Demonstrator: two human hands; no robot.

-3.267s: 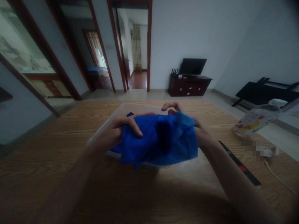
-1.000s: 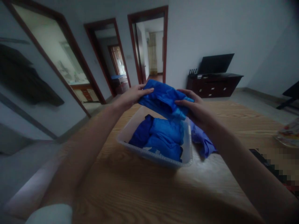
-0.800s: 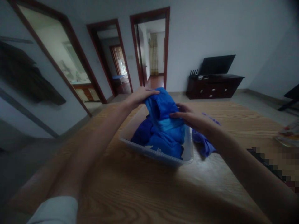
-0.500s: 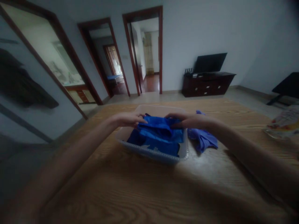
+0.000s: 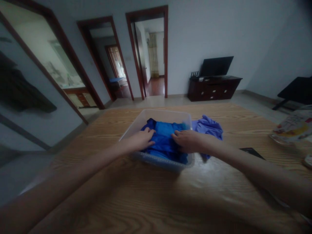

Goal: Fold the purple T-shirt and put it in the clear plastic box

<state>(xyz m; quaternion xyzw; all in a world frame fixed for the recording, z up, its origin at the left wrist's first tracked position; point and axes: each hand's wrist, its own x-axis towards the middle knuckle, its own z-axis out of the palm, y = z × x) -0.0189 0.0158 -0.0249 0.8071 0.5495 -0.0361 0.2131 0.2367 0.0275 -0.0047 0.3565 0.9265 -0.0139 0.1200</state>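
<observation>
A clear plastic bin (image 5: 136,122) stands on the wooden table (image 5: 146,201), filled with folded bright blue cloth (image 5: 165,131). My left hand (image 5: 140,141) lies on the near left part of the blue cloth, fingers pressing down on it. Facing it, my right hand (image 5: 186,141) presses on the near right part of the same cloth. Whether the fingers grip the fabric or only rest flat on it is unclear. A crumpled purple cloth (image 5: 208,125) lies on the table just right of the bin.
A printed plastic bag (image 5: 291,125) sits at the table's right edge, with a flat black object (image 5: 251,152) nearer to me. Beyond the table are open doorways (image 5: 151,52) and a dark cabinet with a screen (image 5: 214,84).
Both hands carried the blue cloth from in front of me up over the bin, lowered it in, and now press it down at the bin's near side.
</observation>
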